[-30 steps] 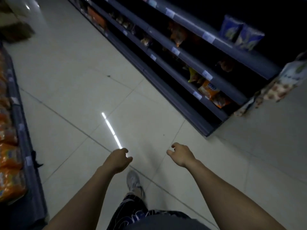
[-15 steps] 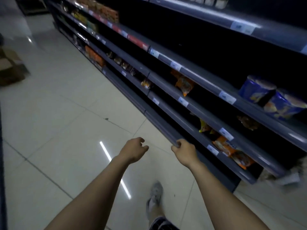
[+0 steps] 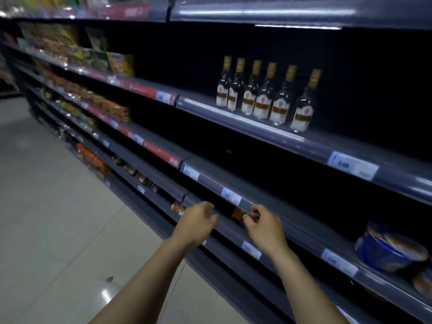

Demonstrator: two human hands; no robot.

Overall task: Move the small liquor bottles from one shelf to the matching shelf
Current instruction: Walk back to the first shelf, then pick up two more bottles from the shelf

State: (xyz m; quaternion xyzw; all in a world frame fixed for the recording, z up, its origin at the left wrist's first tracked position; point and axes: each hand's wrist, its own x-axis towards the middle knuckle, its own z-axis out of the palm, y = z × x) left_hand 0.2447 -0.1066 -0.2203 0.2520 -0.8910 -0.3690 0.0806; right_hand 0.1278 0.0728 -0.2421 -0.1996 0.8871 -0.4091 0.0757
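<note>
**A dimly lit shop aisle**

Long dark metal shelves point(image 3: 257, 129) run in tiers down one side of a pale tiled floor point(image 3: 58, 218). Price labels point(image 3: 353, 166) and red strips point(image 3: 143, 90) sit in the rails along the shelf fronts. Goods face the aisle: a row of small liquor bottles point(image 3: 264, 99) on an upper shelf, bright snack packets point(image 3: 70, 50) farther along, a blue tin point(image 3: 388, 251) lower down. It is a grocery shop or supermarket.

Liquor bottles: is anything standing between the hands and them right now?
Nothing visible does. The six liquor bottles stand in a row near the open front of their shelf. The left hand and right hand, both apparently empty, hover lower, before the shelves below, with open air up to the bottles.
</note>
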